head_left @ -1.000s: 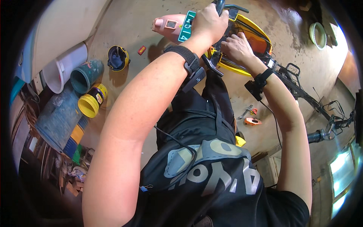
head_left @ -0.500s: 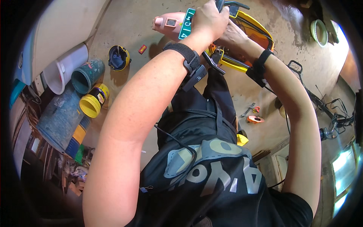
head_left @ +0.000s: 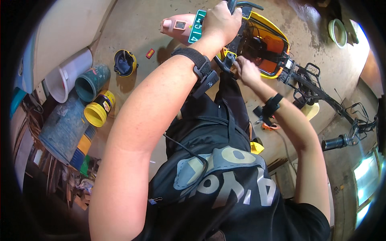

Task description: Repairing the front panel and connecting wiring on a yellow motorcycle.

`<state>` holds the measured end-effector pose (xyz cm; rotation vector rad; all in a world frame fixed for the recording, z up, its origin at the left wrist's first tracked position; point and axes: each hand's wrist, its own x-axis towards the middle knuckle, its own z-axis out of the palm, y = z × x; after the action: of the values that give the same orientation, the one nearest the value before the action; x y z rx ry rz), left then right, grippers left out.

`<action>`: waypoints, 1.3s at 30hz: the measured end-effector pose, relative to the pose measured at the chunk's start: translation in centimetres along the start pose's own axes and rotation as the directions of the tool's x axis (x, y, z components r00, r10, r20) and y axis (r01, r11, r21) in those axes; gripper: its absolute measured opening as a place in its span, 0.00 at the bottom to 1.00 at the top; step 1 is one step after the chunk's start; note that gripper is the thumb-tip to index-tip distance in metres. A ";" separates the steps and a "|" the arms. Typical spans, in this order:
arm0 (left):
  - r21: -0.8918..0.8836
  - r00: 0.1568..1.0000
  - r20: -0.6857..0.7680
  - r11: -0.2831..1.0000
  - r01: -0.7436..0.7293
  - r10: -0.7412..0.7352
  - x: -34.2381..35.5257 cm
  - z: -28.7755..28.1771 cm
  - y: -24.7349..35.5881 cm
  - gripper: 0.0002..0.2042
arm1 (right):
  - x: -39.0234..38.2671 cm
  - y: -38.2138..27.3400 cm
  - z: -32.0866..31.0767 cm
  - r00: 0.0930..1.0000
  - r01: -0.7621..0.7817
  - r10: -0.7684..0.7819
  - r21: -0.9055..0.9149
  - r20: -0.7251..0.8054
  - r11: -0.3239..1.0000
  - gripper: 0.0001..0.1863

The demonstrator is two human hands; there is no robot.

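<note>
A yellow and orange two-wheeled scooter (head_left: 278, 30) stands in front of me, its orange storage compartment (head_left: 273, 60) uncovered. At its rear are a pink fender (head_left: 171, 25) and a green number plate (head_left: 196, 29). My left hand (head_left: 222, 25) is wrapped round a black bar (head_left: 232, 5) above the scooter's frame. Lower and to the right, my right hand (head_left: 247, 71) has its fingers curled in beside a black rail (head_left: 223, 65) at the compartment's near side. What those fingertips hold, if anything, is hidden.
A yellow and black helmet (head_left: 125, 63) and a small red box (head_left: 150, 53) lie on the floor. Several buckets, one yellow (head_left: 95, 113), lie at the left. The scooter's handlebar (head_left: 337, 142) reaches to the right. A pale round basin (head_left: 338, 33) lies at the far right.
My right hand has come away from beside my left hand, moving down and toward me to the black rail. The compartment shows more now. My left hand has barely moved.
</note>
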<state>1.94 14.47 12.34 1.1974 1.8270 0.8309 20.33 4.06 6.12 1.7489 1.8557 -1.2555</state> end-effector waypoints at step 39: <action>-0.013 0.999 0.034 0.999 -0.040 0.040 -0.2 -1.0 0.6 0.20 | 5.9 -1.0 -6.5 0.864 0.458 -0.494 -0.567 0.101 0.685 0.11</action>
<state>1.40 14.40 13.37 1.2363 1.7732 0.8384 20.40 12.90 5.98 1.0106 2.4934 -0.6400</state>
